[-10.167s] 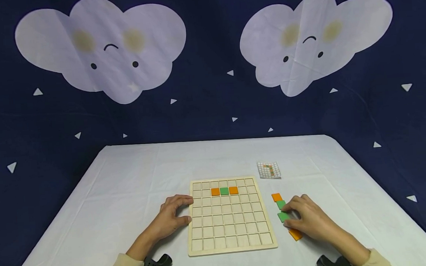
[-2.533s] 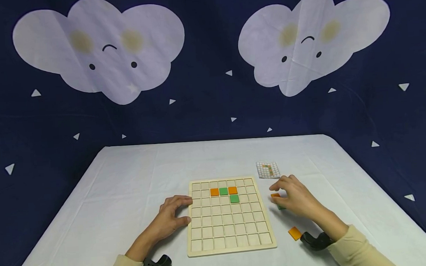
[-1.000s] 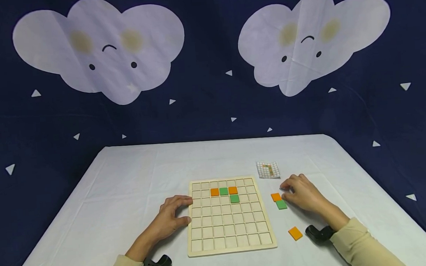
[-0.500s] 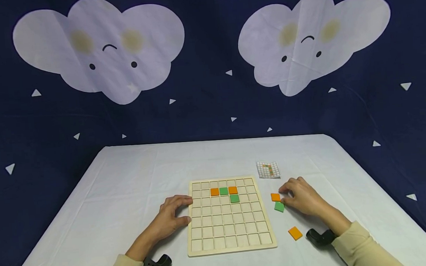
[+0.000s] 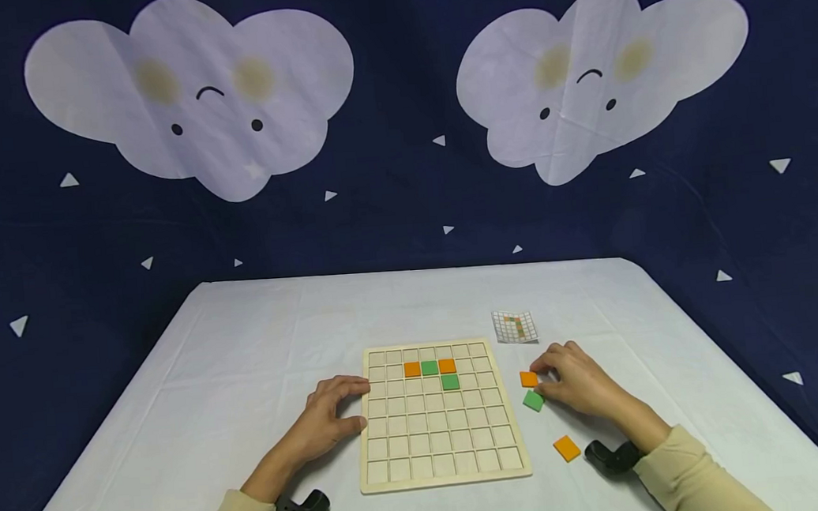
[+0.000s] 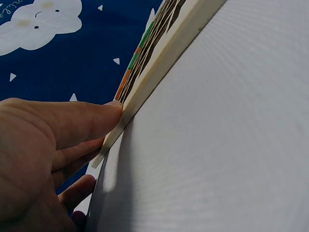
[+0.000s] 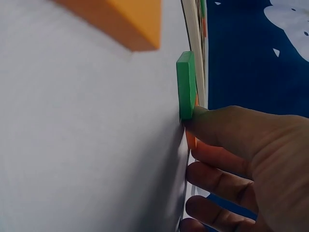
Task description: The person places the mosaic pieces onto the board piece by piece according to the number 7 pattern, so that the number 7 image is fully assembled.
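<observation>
A square wooden grid board (image 5: 442,423) lies on the white table. It holds orange and green tiles: a row of three near its far side, with a green tile (image 5: 449,382) below the right one. My left hand (image 5: 326,419) rests at the board's left edge, thumb and fingertips touching the rim. To the right of the board, my right hand (image 5: 577,378) has its thumb and index finger at opposite edges of an orange tile (image 5: 528,379), pinching it at the table. A loose green tile (image 7: 186,86) lies against that thumb, nearer me.
Another orange tile (image 5: 567,449) lies closer to the front, beside the right wrist camera (image 5: 611,457). Behind the right hand is a small paper card (image 5: 515,327) printed with a coloured grid pattern. A dark blue cloth with clouds (image 5: 406,208) hangs behind the table.
A green tile has been added below the row's right end since the earliest frame. Lately the right hand shifted left onto the orange tile, and the loose green tile slid toward me and turned.
</observation>
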Tool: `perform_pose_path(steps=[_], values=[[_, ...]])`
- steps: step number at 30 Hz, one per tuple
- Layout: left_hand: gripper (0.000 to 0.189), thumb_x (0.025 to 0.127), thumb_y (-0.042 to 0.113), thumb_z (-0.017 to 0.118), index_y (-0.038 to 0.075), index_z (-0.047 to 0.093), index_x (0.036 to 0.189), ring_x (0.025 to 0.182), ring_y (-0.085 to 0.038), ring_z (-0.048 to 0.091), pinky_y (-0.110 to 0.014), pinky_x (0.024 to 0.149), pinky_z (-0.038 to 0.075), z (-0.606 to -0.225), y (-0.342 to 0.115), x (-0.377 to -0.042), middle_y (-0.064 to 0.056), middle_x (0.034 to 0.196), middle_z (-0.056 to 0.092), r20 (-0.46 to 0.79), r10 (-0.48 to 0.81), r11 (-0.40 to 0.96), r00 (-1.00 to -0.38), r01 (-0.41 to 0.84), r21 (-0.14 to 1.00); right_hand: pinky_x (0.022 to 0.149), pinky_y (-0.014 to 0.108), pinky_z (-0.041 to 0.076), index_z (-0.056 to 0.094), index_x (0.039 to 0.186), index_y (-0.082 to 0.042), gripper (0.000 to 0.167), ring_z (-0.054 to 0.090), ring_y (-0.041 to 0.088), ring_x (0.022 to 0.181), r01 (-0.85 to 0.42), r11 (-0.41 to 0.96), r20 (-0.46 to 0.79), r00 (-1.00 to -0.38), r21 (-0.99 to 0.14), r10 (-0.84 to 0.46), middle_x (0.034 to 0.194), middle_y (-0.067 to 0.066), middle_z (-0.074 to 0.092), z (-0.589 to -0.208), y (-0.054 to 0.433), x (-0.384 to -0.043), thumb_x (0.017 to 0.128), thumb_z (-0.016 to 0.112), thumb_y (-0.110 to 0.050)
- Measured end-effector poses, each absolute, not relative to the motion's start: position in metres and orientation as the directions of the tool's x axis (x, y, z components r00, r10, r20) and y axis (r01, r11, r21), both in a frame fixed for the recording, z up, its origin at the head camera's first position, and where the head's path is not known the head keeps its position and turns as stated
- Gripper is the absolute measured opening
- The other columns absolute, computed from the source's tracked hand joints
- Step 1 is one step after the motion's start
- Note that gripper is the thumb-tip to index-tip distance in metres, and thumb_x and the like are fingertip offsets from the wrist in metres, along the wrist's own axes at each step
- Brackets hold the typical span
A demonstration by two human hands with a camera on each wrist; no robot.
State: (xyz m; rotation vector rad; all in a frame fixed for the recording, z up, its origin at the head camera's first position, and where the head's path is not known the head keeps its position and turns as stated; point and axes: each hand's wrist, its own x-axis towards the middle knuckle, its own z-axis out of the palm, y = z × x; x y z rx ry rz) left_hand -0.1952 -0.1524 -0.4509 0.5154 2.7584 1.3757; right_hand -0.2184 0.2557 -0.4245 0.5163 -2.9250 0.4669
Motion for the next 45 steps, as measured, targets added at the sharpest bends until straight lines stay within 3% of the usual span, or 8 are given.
perform_pose_path(steps=[12,20,26,45], values=[[0.045,0.073,0.011,0.076,0.012,0.064,0.116,0.125,-0.026,0.039,-0.046,0.101,0.019,-0.450,-0.152,-0.195,0.001,0.128,0.057,0.135,0.295,0.565,-0.946,0.287,0.774,0.074,0.034,0.040,0.072,0.093,-0.013,0.020,0.046,0.013,0.084,-0.360,0.892,0.179,-0.930,-0.275,-0.320,0.092,-0.003,0.063,-0.425,0.253,-0.219,0.074,0.074,-0.017],[0.046,0.070,0.009,0.075,0.009,0.065,0.115,0.119,-0.024,0.041,-0.041,0.095,0.020,-0.451,-0.151,-0.192,0.000,0.124,0.059,0.206,0.294,0.550,-0.933,0.342,0.762,0.074,0.032,0.039,0.072,0.091,-0.012,0.020,0.045,0.013,0.082,-0.360,0.894,0.204,-0.928,-0.267,-0.313,0.090,-0.003,0.063,-0.425,0.252,-0.219,0.073,0.075,-0.019],[0.047,0.072,0.007,0.075,0.010,0.064,0.117,0.125,-0.025,0.039,-0.045,0.099,0.019,-0.451,-0.151,-0.194,0.000,0.128,0.057,0.140,0.288,0.563,-0.947,0.286,0.776,0.074,0.032,0.040,0.071,0.091,-0.011,0.021,0.046,0.014,0.083,-0.359,0.893,0.222,-0.926,-0.271,-0.305,0.088,-0.003,0.062,-0.422,0.249,-0.219,0.073,0.075,-0.019],[0.046,0.072,0.007,0.074,0.010,0.064,0.117,0.127,-0.025,0.038,-0.045,0.102,0.017,-0.451,-0.151,-0.195,0.000,0.129,0.056,0.126,0.283,0.563,-0.951,0.272,0.780,0.080,0.038,0.043,0.071,0.094,-0.013,0.020,0.048,0.016,0.089,-0.421,0.861,0.279,-0.896,-0.284,-0.346,0.099,0.001,0.066,-0.404,0.226,-0.210,0.075,0.074,-0.017]])
